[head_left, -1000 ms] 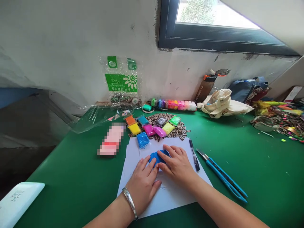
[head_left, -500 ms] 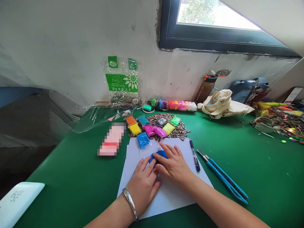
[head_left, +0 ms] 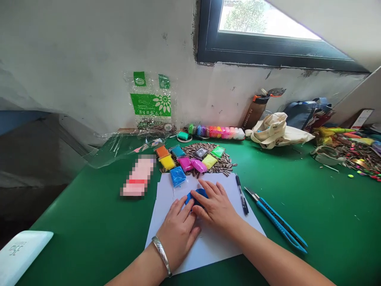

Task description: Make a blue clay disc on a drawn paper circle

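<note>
Below frame middle: flat blue clay-like lump (head_left: 201, 192) | under left hand (head_left: 179, 228), right hand (head_left: 219, 207), fingers partly spread | likely soft, light; hold edges

The blue piece (head_left: 202, 192) looks matt, the paper (head_left: 212, 248) smooth.

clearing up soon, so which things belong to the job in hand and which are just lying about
Seems in use:
blue piece under left hand and right hand
white paper beneath it
perhaps blue packet, pen

Likely just lying about:
brown bottle
cream bag
green-printed plastic bag
</note>
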